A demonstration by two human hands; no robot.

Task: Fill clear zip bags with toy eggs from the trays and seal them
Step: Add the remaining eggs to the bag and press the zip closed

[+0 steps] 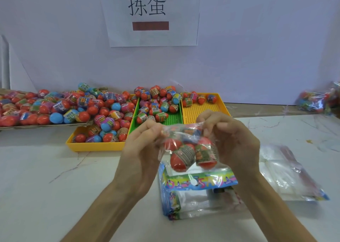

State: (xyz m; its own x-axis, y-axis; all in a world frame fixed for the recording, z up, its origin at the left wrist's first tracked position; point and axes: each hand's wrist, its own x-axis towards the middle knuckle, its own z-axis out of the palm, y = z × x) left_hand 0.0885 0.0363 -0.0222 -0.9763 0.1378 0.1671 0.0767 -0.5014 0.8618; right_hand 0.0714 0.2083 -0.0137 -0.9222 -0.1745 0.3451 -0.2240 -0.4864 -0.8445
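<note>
Nearest, on the counter (46, 177), lies a stack of printed bags (193, 199), well on the near side of the green tray (173, 119). Just above that stack, nearer than the green tray, 2 hands hold up a clear zip bag (184, 129). The left hand (141, 149) pinches the bag's top edge at its left end between thumb and fingertips. The right hand (233, 140) pinches the same edge at its right end, fingers curled. Inside hang toy eggs (181, 159), perhaps 4, though the crinkled plastic blurs the count.

A loose pile of clear bags (283, 170) lies nearer than the green tray and to its right. The green tray holds eggs mostly in its far half. Hard against its left side sits the left yellow tray (92, 147), heaped with eggs. Against its right side sits the right yellow tray (202, 111), with a few eggs at its far end. Further left of the green tray, a flat brown tray (46, 126) is covered in eggs. Far to its right, filled bags (316, 102) lie by the wall. Above it hangs a paper sign (152, 35).
</note>
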